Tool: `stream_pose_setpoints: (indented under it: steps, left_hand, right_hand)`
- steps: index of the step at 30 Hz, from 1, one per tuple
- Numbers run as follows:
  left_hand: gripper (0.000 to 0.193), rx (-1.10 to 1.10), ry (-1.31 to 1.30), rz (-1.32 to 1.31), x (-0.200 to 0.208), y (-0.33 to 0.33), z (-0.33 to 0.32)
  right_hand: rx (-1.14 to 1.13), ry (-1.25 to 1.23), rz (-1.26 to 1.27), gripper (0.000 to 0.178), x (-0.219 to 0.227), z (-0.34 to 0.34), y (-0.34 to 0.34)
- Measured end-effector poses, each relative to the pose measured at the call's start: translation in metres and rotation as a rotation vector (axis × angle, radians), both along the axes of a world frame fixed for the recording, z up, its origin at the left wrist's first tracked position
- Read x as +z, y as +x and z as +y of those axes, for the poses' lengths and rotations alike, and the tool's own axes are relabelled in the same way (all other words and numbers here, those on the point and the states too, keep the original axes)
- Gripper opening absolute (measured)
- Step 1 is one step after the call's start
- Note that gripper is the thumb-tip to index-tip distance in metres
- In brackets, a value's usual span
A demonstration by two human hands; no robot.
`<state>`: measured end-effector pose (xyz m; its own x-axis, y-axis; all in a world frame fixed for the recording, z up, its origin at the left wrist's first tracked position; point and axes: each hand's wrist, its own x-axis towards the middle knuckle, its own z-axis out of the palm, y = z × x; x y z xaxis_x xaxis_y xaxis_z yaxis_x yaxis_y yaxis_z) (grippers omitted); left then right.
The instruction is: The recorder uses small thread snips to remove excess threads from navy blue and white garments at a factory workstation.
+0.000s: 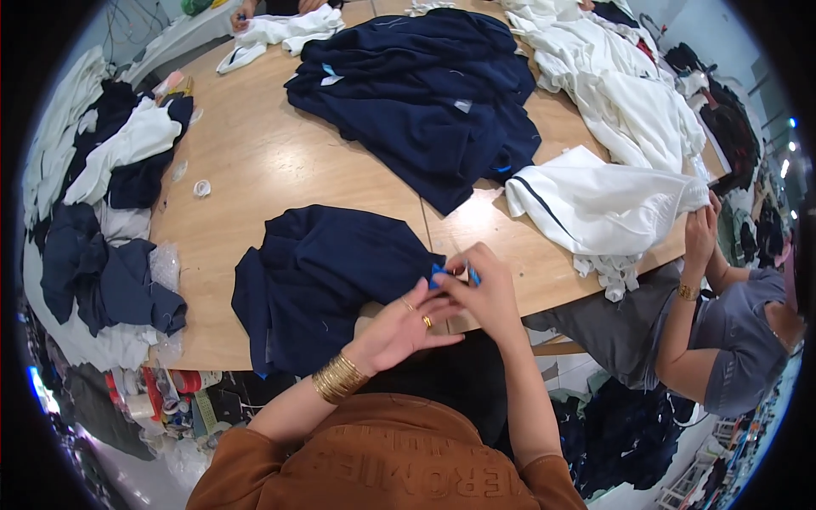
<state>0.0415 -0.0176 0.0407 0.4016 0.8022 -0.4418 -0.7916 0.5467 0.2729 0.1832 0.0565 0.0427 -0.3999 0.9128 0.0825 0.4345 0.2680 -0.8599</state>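
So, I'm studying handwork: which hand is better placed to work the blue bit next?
Probably the right hand: it seems to pinch the blue bit by the navy cloth, while the left hand has its fingers mostly spread.

Pretty bright overall tbh, shiny glare patches on the tabletop point(255, 174), fisheye bending the edges, corners totally black.

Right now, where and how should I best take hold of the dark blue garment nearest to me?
Probably by its left edge, coming from the left with your left hand. There the dark blue garment lies uncovered on the table, while your right hand holds a slim blue item near its right corner. Pinch it between thumb and fingers; it looks limp.
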Motion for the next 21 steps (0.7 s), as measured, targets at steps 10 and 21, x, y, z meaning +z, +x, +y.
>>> stream_pose_setpoints:
  steps: [10,21]
  left_hand:
    - [0.025,0.17,0.285,0.664,-0.003,-0.015,-0.007]
    - [0.034,0.247,0.239,0.439,0.004,-0.035,-0.015]
  right_hand:
    - [-0.099,-0.039,0.154,0.02,0.027,-0.024,-0.017]
    - [-0.305,-0.345,0.592,0.012,0.021,-0.025,-0.034]
